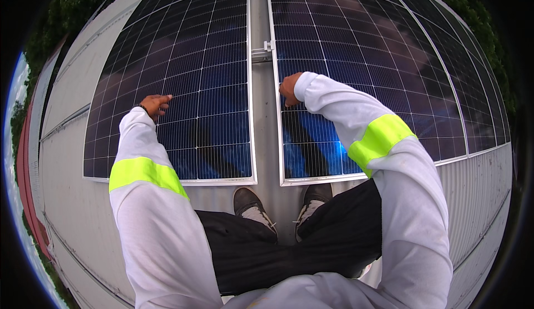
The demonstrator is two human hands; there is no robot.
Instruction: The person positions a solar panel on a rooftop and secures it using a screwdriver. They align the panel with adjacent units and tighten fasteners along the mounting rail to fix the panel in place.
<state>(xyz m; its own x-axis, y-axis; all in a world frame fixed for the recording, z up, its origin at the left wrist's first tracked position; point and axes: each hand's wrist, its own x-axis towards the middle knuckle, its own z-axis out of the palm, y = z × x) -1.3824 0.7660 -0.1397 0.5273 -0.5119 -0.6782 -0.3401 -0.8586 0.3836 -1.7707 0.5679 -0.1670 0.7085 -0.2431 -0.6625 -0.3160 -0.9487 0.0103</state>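
Observation:
Two dark blue solar panels with silver frames lie side by side on the roof, a narrow gap between them. My left hand (pixel 156 106) is over the left solar panel (pixel 178 48), fingers loosely stretched toward the gap; nothing shows in them. Whether it touches the glass I cannot tell. My right hand (pixel 290 89) is curled closed beside the inner edge of the right solar panel (pixel 345 59); what its fingers hold, if anything, is hidden. Farther along the gap, a small silver clamp (pixel 268 46) sits against the right panel's frame, above a metal rail (pixel 260 55).
Pale ribbed metal roofing (pixel 473 198) surrounds the panels. Both my shoes (pixel 248 201) stand at the panels' near edges. More panels (pixel 473 86) continue at the right. Trees (pixel 464 9) rise beyond the roof, and a red roof strip (pixel 25 175) runs along the far left.

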